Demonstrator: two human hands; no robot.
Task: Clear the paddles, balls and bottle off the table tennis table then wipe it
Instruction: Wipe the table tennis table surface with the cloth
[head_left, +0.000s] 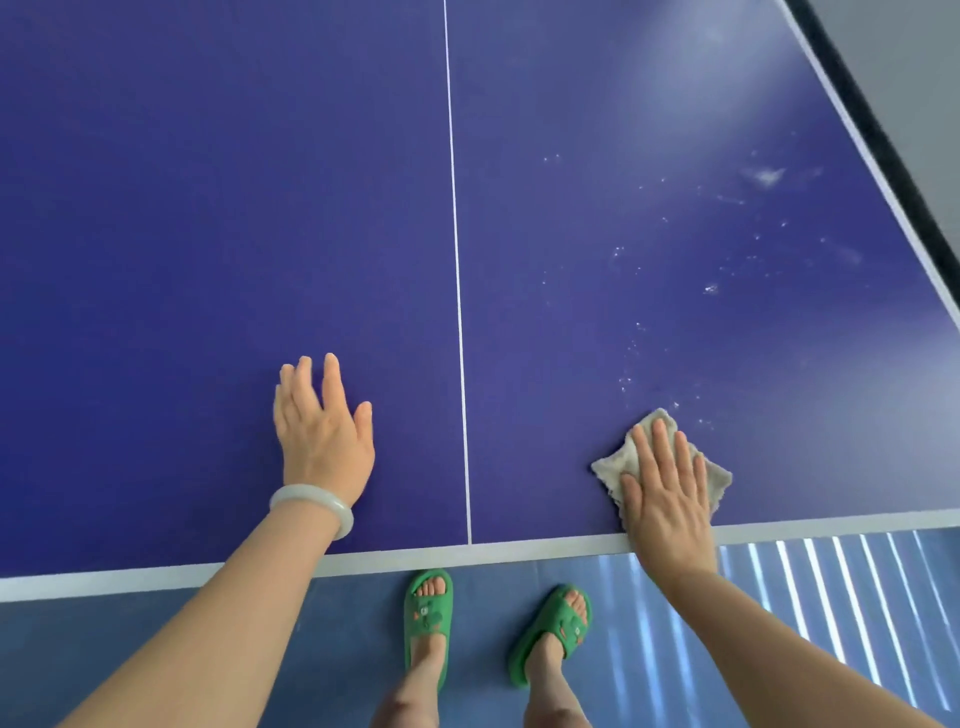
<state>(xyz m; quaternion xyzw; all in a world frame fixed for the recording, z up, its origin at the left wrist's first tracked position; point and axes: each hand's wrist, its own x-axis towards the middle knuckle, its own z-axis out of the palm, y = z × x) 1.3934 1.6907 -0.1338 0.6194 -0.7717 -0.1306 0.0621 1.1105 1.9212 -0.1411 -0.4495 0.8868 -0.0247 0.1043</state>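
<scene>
The blue table tennis table (208, 218) fills most of the view, with a white centre line running away from me. My right hand (667, 493) lies flat with straight fingers on a pale beige cloth (719, 475) near the table's front edge, right of the centre line. My left hand (322, 431) rests flat on the bare surface left of the line, a pale bangle on its wrist. White specks and smears dot the right half of the table beyond the cloth. No paddles, balls or bottle are in view.
The table's white front edge (415, 558) runs across the lower part of the view, and its right edge (883, 171) slants down at the far right. Below the front edge are my feet in green slippers (428, 618) on a blue floor.
</scene>
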